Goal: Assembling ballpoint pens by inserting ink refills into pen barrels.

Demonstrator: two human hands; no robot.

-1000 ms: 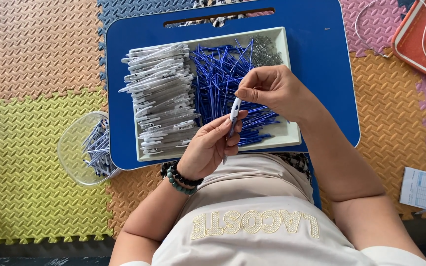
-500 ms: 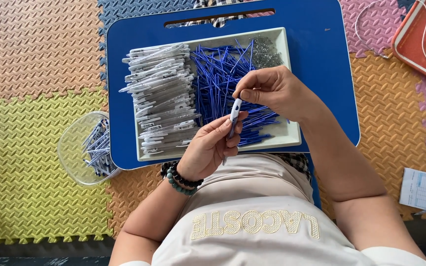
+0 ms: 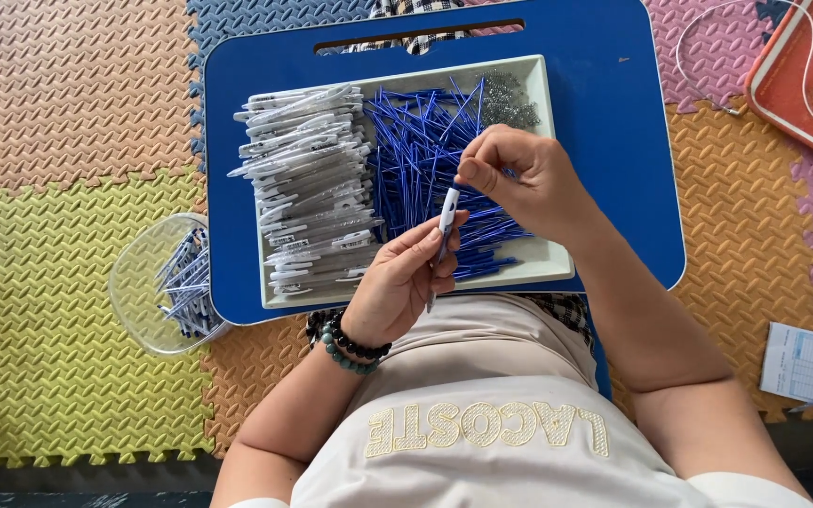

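Right hand [image 3: 519, 179] lifted slightly off the pen [image 3: 444, 226] top since earlier, fingertips pinched together just above it. Left hand [image 3: 402, 282] clamped around pen barrel, upright over white tray [image 3: 543, 263] of blue refills [image 3: 416, 141].

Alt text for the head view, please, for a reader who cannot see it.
Seen from above, a seated person's left hand holds a white pen barrel while the right hand pinches above its top end, over a white tray of white barrels and blue refills on a blue lap desk.
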